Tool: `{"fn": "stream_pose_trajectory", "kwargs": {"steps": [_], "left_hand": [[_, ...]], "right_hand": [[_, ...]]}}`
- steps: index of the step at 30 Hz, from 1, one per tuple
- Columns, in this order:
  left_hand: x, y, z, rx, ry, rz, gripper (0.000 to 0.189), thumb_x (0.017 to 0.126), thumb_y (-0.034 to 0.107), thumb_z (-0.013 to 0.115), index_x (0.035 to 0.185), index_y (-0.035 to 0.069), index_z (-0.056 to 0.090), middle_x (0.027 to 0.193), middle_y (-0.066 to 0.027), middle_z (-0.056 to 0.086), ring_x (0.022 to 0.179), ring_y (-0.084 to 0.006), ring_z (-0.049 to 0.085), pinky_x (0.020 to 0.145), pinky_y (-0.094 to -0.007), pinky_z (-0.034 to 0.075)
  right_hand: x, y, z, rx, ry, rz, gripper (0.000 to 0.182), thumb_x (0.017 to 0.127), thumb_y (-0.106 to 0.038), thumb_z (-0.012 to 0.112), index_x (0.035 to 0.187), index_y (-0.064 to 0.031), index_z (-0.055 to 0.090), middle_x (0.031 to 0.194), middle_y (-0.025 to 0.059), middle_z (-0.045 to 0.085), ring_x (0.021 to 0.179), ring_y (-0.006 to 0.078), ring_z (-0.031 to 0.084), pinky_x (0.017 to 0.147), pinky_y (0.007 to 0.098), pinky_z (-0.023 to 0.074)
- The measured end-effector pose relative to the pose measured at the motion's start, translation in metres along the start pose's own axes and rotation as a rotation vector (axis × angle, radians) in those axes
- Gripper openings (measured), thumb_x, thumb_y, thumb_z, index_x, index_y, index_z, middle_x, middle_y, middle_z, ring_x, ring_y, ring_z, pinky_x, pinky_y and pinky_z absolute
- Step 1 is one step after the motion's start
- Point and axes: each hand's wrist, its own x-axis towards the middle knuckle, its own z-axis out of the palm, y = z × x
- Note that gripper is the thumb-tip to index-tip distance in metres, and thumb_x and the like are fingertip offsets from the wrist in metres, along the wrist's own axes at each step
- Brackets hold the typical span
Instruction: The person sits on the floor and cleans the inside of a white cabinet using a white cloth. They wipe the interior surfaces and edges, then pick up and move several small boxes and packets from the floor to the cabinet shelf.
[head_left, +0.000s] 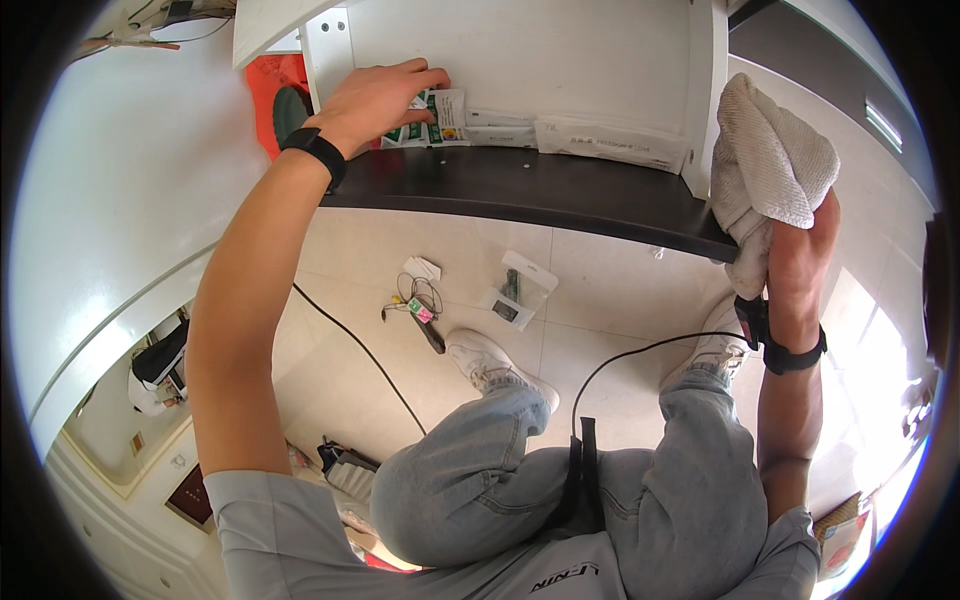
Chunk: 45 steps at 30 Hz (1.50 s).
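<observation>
My left hand (379, 97) reaches into an open drawer with a dark front panel (525, 180), its thumb and fingers around a small green-and-white packet (421, 105) at the left end. Beside it stands another green-and-white packet (450, 116), then white packets (501, 129) and a long white paper packet (611, 141) along the inside of the front. My right hand (814, 217), largely hidden by a crumpled off-white cloth (776, 150), holds that cloth at the drawer's right corner. A red bag (274, 97) and a dark green round object (289, 116) show left of the drawer.
On the tiled floor below lie a coiled cable (424, 292), white cards (422, 268), a dark stick-like object (429, 334) and a clear-and-white package (517, 292). Black cords run near my legs. A white panel (135, 172) rises at the left.
</observation>
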Motion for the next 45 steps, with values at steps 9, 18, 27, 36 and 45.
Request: {"fn": "stream_pose_trajectory", "kwargs": {"steps": [9,18,27,36,45], "left_hand": [[0.008,-0.015,0.008,-0.379,-0.103,-0.363,0.030,0.095,0.028,0.075,0.117,0.013,0.064,0.102,-0.0130,0.072,0.093,-0.0306,0.068,0.076,-0.0407,0.055],[-0.003,-0.035,0.012,-0.319,-0.158,-0.332,0.032,0.096,0.026,0.074,0.124,0.015,0.067,0.114,-0.0133,0.072,0.101,-0.0299,0.069,0.081,-0.0413,0.055],[-0.011,-0.039,0.009,-0.151,0.089,-0.169,0.025,0.098,0.023,0.071,0.121,0.016,0.067,0.118,-0.0045,0.069,0.094,-0.0295,0.068,0.072,-0.0415,0.056],[0.003,-0.020,0.013,-0.221,0.058,-0.152,0.023,0.097,0.022,0.072,0.117,0.013,0.065,0.114,-0.0031,0.070,0.098,-0.0263,0.067,0.086,-0.0412,0.054],[-0.005,-0.049,0.002,-0.549,0.062,-0.341,0.024,0.098,0.029,0.072,0.114,0.012,0.069,0.106,-0.0004,0.070,0.088,-0.0162,0.063,0.074,-0.0319,0.050]], "right_hand": [[0.000,0.004,0.000,0.002,-0.015,-0.010,0.056,0.101,-0.034,0.063,0.140,0.0059,0.059,0.126,0.0187,0.072,0.112,0.0277,0.073,0.096,0.0374,0.0597],[-0.004,0.016,-0.012,-0.011,-0.044,0.039,0.056,0.101,-0.034,0.062,0.141,0.0054,0.059,0.125,0.0194,0.072,0.111,0.0286,0.074,0.095,0.0384,0.0614],[-0.003,0.009,-0.005,-0.028,-0.022,0.038,0.050,0.101,-0.026,0.059,0.140,0.0057,0.060,0.125,0.0190,0.072,0.110,0.0278,0.074,0.095,0.0376,0.0607],[-0.003,0.007,-0.005,-0.039,-0.009,0.038,0.049,0.101,-0.025,0.058,0.140,0.0058,0.060,0.124,0.0190,0.072,0.110,0.0275,0.074,0.096,0.0371,0.0604],[-0.003,0.009,0.000,0.043,0.009,0.041,0.046,0.100,-0.021,0.063,0.136,0.0066,0.061,0.122,0.0172,0.073,0.108,0.0245,0.072,0.095,0.0352,0.0578]]}}
